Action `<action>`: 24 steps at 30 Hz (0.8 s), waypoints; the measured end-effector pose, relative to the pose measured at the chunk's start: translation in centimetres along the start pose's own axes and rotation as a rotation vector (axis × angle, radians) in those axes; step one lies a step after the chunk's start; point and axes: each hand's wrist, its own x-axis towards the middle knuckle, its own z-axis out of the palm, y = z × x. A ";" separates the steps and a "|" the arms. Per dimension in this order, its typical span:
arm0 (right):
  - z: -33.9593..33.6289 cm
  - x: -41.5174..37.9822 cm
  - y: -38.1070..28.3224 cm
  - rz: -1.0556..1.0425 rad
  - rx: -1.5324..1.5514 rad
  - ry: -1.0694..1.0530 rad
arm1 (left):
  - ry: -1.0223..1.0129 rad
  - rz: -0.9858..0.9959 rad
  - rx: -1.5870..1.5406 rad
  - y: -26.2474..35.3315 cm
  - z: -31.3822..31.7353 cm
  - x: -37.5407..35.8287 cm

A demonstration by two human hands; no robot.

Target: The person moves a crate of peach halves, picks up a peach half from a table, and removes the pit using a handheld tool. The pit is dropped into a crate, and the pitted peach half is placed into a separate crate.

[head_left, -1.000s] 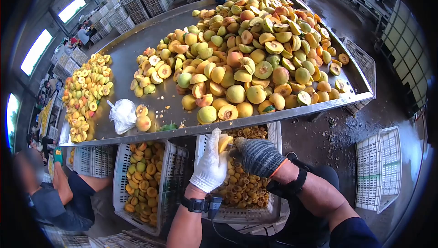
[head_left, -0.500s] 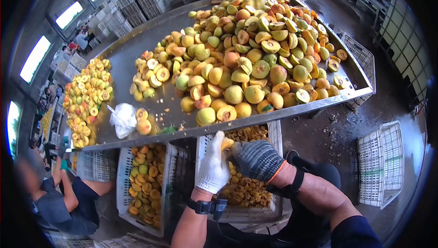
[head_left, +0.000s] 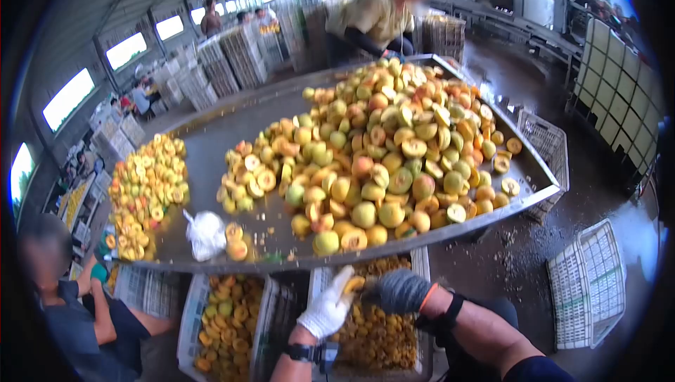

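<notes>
At lower centre of the frame, a fruit piece [head_left: 354,285] is grasped in the left hand's [head_left: 327,314] grip over a crate [head_left: 422,264]; the right hand [head_left: 399,291] is curled beside it, any held object indiscernible. A fruit heap [head_left: 394,150] is borne on the desk [head_left: 232,115].

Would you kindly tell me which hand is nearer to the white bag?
Left. In the picture, the left hand is below and to the right of the bag; the right hand is also below it but farther right.
</notes>
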 end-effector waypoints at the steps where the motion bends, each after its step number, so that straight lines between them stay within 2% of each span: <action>1: 0.1 0.3 0.7 0.009 0.051 -0.114 | 0.012 -0.088 -0.017 0.5 -0.4 -0.2; 2: -0.3 -0.4 0.3 0.024 0.134 -0.075 | 0.111 -0.027 0.046 -0.4 -0.6 -0.7; 3: 0.1 -0.7 1.0 -0.048 0.247 -0.094 | 0.182 -0.017 0.146 0.5 -1.8 -1.0; 4: -0.1 -1.2 0.7 -0.022 0.273 -0.157 | 0.227 -0.190 0.173 1.1 -2.8 -1.3; 6: 0.2 -1.4 0.7 -0.002 0.278 -0.216 | 0.333 -0.170 0.271 -0.1 -4.1 -2.9; 7: 1.4 -1.0 1.0 0.052 -0.008 -0.303 | 0.369 -0.146 0.330 -0.5 -4.5 -3.2; 8: 2.1 -0.7 1.1 0.104 -0.296 -0.377 | 0.385 -0.229 0.117 -1.1 -4.4 -3.9; 9: 2.1 -0.6 0.8 0.101 -0.291 -0.373 | 0.383 -0.230 0.123 -0.6 -4.9 -4.4; 11: 1.7 -0.6 0.4 0.073 -0.260 -0.393 | 0.396 -0.328 0.426 0.7 -6.0 -5.6; 12: 1.7 -1.0 0.5 0.033 -0.168 -0.301 | 0.520 -0.383 0.365 0.4 -6.9 -6.5; 13: 1.5 -1.1 0.3 0.030 -0.167 -0.301 | 0.567 -0.505 0.356 0.9 -8.4 -7.3; 14: 1.1 -1.3 0.1 0.047 -0.167 -0.274 | 0.647 -0.509 0.350 -0.2 -9.7 -8.4; 15: 0.7 -1.5 0.0 0.064 -0.165 -0.247 | 0.613 -0.595 0.450 -1.9 -11.4 -9.9; 17: 0.5 -1.9 -0.3 0.072 -0.163 -0.200 | 0.397 -0.737 0.739 -1.2 -13.7 -10.9; 19: 0.2 -1.9 -0.5 0.079 -0.165 -0.156 | 0.338 -0.814 0.826 2.8 -14.4 -8.1; 20: 0.0 -2.0 -0.7 0.074 -0.153 -0.114 | 0.431 -0.555 0.779 1.0 -14.5 -7.0; 22: -0.2 -2.3 -0.7 0.058 -0.119 -0.039 | 0.393 -0.392 0.614 3.6 -13.1 -1.1; 23: -0.1 -2.4 -0.5 0.060 -0.119 -0.032 | 0.301 -0.398 0.416 3.3 -11.9 1.9; 24: 0.0 -2.6 -0.1 0.064 -0.109 -0.032 | 0.266 -0.267 0.406 2.0 -10.4 4.6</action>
